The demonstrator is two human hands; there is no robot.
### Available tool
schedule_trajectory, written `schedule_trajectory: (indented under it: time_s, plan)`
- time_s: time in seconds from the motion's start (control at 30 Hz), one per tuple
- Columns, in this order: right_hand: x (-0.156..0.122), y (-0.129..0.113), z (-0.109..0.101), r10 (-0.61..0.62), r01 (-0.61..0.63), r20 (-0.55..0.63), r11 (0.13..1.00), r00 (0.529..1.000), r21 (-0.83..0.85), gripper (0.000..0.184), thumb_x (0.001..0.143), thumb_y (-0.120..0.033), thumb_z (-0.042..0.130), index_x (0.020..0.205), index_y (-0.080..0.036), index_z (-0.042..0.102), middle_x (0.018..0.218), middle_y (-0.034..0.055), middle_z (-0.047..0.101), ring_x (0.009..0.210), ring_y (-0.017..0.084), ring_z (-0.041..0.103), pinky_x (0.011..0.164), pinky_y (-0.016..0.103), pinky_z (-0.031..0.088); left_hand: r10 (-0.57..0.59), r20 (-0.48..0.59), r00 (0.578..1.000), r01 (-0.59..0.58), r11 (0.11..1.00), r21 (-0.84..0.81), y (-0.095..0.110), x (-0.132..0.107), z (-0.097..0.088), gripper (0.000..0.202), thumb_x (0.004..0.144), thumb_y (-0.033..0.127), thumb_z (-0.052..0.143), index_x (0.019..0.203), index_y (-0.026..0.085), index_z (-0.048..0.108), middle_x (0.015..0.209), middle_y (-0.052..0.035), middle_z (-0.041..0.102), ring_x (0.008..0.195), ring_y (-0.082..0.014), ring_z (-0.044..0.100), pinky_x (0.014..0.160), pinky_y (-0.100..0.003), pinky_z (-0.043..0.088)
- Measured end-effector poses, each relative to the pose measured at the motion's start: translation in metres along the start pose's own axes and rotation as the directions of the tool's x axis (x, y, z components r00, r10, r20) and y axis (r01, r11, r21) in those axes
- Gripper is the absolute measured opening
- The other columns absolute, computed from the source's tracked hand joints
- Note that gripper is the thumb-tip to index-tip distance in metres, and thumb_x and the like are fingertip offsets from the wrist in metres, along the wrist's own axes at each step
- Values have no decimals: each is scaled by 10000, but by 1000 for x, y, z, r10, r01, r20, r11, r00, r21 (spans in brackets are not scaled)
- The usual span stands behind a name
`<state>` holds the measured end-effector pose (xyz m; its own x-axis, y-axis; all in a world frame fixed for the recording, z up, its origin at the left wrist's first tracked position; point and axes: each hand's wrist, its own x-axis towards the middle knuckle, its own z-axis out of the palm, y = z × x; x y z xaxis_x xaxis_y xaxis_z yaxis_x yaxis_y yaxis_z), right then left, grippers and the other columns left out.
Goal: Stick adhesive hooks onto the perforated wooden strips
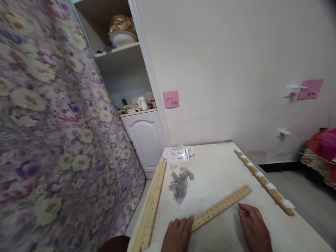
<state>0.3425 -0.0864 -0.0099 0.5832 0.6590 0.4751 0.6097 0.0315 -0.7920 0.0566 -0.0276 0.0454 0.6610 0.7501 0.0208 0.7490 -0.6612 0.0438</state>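
A pale wooden strip (223, 206) with rows of small holes slants across the near part of the white table (210, 175). My left hand (177, 234) is closed over its lower left end, fingers on top. Just right of the strip's far end is my right hand (254, 224), its fingers curled in toward the thumb, apart from the strip. Whatever the right fingers may hold is hidden. Beyond the strip lies a pile of small grey translucent packets (180, 185). A darker wooden strip (275, 196) on the right edge bears several white pieces (271, 186).
More holed wooden strips (153, 206) lie along the table's left edge. A clear plastic package (177, 155) rests at the far left corner. A floral curtain (65, 140) hangs at left, beside a white cabinet (144, 134). Pink notes (170, 99) are on the wall.
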Motion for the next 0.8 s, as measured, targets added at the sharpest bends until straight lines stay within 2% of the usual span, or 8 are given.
schedule_trajectory:
  time_s: [0.07, 0.17, 0.3, 0.37, 0.47, 0.57, 0.67, 0.8]
  plan:
    - [1, -1, -1, -103, 102, -10, 993, 995, -65, 331, 861, -431, 423, 987, -178, 598, 1005, 127, 635, 993, 281, 576, 904, 448, 436, 49, -1, 999, -49, 998, -26, 1, 7, -7, 512, 901, 175, 471, 1381, 318, 366, 1270, -26, 582, 1014, -208, 534, 884, -341, 402]
    - [1, -3, 1, -197, 203, 55, 966, 979, -160, 303, 870, -408, 455, 1045, -206, 598, 1086, 118, 635, 1067, 290, 549, 959, 500, 374, 87, -71, 994, -92, 993, -72, 0, 18, -10, 485, 910, 157, 470, 1349, 347, 393, 1264, 5, 584, 1046, -184, 512, 920, -322, 380]
    - [-2, -1, 5, -274, 317, 198, 919, 941, -234, 339, 834, -448, 543, 1099, -244, 600, 1176, 90, 626, 1127, 285, 539, 1060, 567, 240, 80, -177, 981, -100, 989, -113, -9, 25, 3, 477, 881, 89, 479, 1302, 314, 455, 1262, -6, 585, 1119, -178, 507, 997, -348, 362]
    - [-4, 5, 7, -284, 350, 261, 899, 923, -263, 375, 820, -465, 566, 1134, -261, 596, 1202, 84, 622, 1154, 288, 531, 1075, 590, 194, 38, -251, 967, -71, 990, -121, -19, 21, 16, 472, 863, 106, 496, 1302, 276, 466, 1286, -42, 567, 1167, -202, 501, 1021, -385, 373]
    - [-3, 14, 10, -278, 378, 333, 880, 901, -287, 403, 821, -463, 570, 1180, -281, 580, 1238, 78, 612, 1186, 293, 516, 1076, 616, 153, -69, -391, 918, 8, 988, -156, -39, 10, 37, 426, 875, 234, 517, 1299, 215, 485, 1290, -104, 559, 1193, -239, 506, 994, -410, 437]
    - [-2, 19, 12, -277, 407, 411, 873, 868, -270, 365, 839, -437, 556, 1180, -309, 583, 1211, 62, 636, 1163, 290, 538, 1065, 637, 144, -148, -434, 889, 54, 974, -221, -54, 2, 52, 375, 881, 259, 505, 1250, 198, 536, 1231, -112, 597, 1151, -242, 548, 952, -415, 489]
    - [-1, 18, 13, -281, 427, 461, 869, 842, -251, 312, 854, -419, 541, 1152, -345, 602, 1133, 36, 674, 1085, 274, 588, 1059, 647, 154, -161, -439, 884, 30, 956, -290, -57, 1, 54, 336, 892, 216, 470, 1213, 194, 565, 1197, -106, 616, 1130, -227, 563, 958, -405, 496]
    - [-1, 15, 15, -296, 447, 471, 859, 831, -250, 284, 851, -407, 548, 1122, -361, 620, 1091, 22, 689, 1036, 268, 611, 1056, 643, 176, -189, -450, 873, 29, 940, -340, -53, 3, 51, 334, 905, 184, 423, 1204, 185, 570, 1194, -115, 607, 1142, -222, 552, 964, -402, 496]
